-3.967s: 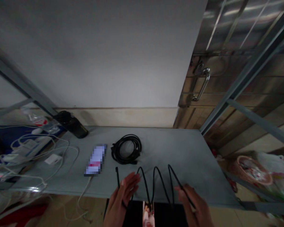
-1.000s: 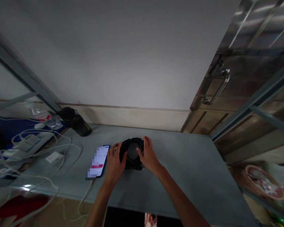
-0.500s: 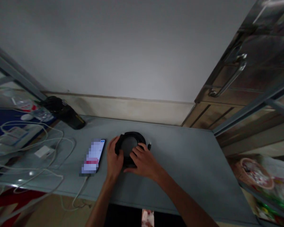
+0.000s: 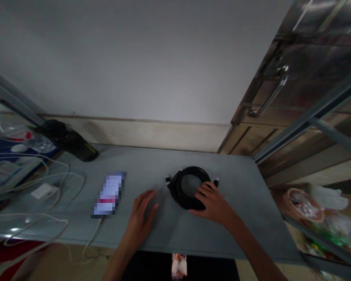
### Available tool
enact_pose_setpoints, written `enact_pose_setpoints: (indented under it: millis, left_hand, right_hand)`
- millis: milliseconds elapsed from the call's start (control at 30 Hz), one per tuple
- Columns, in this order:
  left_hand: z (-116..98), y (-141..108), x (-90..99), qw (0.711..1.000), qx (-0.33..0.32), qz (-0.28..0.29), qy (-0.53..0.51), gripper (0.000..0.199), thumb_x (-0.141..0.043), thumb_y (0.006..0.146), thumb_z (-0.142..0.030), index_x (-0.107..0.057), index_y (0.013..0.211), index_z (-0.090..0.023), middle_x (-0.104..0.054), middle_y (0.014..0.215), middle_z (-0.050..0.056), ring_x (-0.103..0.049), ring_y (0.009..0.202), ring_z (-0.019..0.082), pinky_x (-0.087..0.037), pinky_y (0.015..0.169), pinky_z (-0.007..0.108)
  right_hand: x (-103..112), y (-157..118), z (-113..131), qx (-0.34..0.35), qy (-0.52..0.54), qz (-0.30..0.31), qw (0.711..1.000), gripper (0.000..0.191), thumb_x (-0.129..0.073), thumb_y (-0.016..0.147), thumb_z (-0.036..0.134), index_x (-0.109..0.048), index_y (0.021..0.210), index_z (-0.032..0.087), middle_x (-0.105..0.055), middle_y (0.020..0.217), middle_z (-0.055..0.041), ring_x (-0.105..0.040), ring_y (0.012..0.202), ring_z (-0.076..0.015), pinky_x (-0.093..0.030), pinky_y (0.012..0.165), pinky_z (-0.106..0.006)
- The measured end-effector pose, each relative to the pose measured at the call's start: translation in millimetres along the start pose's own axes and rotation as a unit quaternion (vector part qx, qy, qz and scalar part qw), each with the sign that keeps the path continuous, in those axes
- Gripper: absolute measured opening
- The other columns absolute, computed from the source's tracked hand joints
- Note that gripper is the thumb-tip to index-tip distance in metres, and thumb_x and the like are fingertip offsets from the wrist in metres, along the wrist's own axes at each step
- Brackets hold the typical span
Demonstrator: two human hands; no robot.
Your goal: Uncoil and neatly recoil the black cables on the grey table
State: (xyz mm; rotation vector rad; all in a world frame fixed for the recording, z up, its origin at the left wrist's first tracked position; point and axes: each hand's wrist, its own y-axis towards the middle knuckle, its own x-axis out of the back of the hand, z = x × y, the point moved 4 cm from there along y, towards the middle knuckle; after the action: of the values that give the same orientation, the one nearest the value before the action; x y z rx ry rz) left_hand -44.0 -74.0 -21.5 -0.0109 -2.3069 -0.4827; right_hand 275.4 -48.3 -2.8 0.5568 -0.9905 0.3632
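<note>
A coiled black cable point(image 4: 178, 192) lies on the grey table point(image 4: 236, 234), with a connector end sticking out at its left and another at its right. My right hand point(image 4: 212, 203) rests on the coil's lower right part, its fingers wrapped round the bundle. To the left of the coil, apart from it, my left hand point(image 4: 142, 216) hovers near the table with thumb and fingers apart and nothing between them. A phone point(image 4: 109, 195) with a lit, blurred screen lies left of my left hand, a white cord at its lower end.
A black bottle point(image 4: 71, 142) lies at the back left beside a clear plastic bottle point(image 4: 29, 136). White cords and a white charger point(image 4: 44, 191) spread over the left side. Metal bars frame both sides; a basket point(image 4: 304, 205) sits at the right.
The coil has shifted to the right with my right hand on it. My left hand has let go of the coil and is now apart from it. The view has turned slightly.
</note>
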Motion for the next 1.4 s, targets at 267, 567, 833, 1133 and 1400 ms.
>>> enact_pose_setpoints:
  millis: [267, 567, 833, 1133, 1400]
  left_hand:
    - [3, -42, 11.8, 0.995, 0.020, -0.090, 0.032, 0.030, -0.060, 0.113, -0.038, -0.070, 0.140, -0.031, -0.075, 0.134, 0.010, -0.075, 0.124, 0.031, -0.062, 0.111, 0.052]
    - [-9, -39, 1.9, 0.988, 0.003, -0.111, 0.107, 0.020, -0.061, 0.111, -0.031, -0.072, 0.128, -0.030, -0.078, 0.121, 0.009, -0.075, 0.113, 0.032, -0.060, 0.103, 0.052]
    - [-14, -39, 4.5, 0.986, -0.014, -0.120, 0.111, 0.020, -0.062, 0.110, -0.026, -0.071, 0.127, -0.030, -0.078, 0.118, 0.008, -0.075, 0.108, 0.032, -0.059, 0.100, 0.051]
    - [-11, -40, 5.2, 0.985, -0.031, -0.129, 0.111, 0.020, -0.064, 0.110, -0.026, -0.071, 0.128, -0.030, -0.078, 0.117, 0.008, -0.075, 0.106, 0.031, -0.060, 0.097, 0.049]
    - [-70, -14, -9.1, 0.992, -0.075, -0.096, -0.002, 0.030, -0.062, 0.111, -0.019, -0.068, 0.137, -0.032, -0.077, 0.122, 0.007, -0.075, 0.115, 0.027, -0.064, 0.100, 0.045]
  right_hand:
    - [36, -94, -19, -0.110, -0.084, -0.128, 0.982, 0.067, -0.080, 0.100, 0.067, -0.066, 0.151, 0.028, -0.064, 0.153, -0.0180, -0.059, 0.143, -0.0403, -0.045, 0.121, -0.064]
    - [23, -179, -23, -0.279, -0.120, -0.347, 0.887, 0.032, -0.064, 0.113, 0.048, -0.065, 0.131, 0.022, -0.069, 0.123, -0.0175, -0.067, 0.117, -0.0356, -0.056, 0.104, -0.058]
    - [18, -175, -22, -0.232, -0.113, -0.316, 0.913, 0.015, -0.066, 0.113, 0.038, -0.069, 0.121, 0.025, -0.076, 0.114, -0.0115, -0.072, 0.106, -0.0313, -0.056, 0.096, -0.049]
    - [7, -165, -27, -0.262, -0.088, -0.280, 0.919, 0.039, -0.061, 0.113, 0.059, -0.068, 0.134, 0.027, -0.079, 0.116, -0.0116, -0.071, 0.111, -0.0356, -0.051, 0.098, -0.053]
    - [-11, -124, -37, -0.364, 0.074, -0.287, 0.883, 0.056, -0.061, 0.106, 0.063, -0.057, 0.145, 0.022, -0.079, 0.106, -0.0108, -0.074, 0.099, -0.0346, -0.055, 0.095, -0.055]
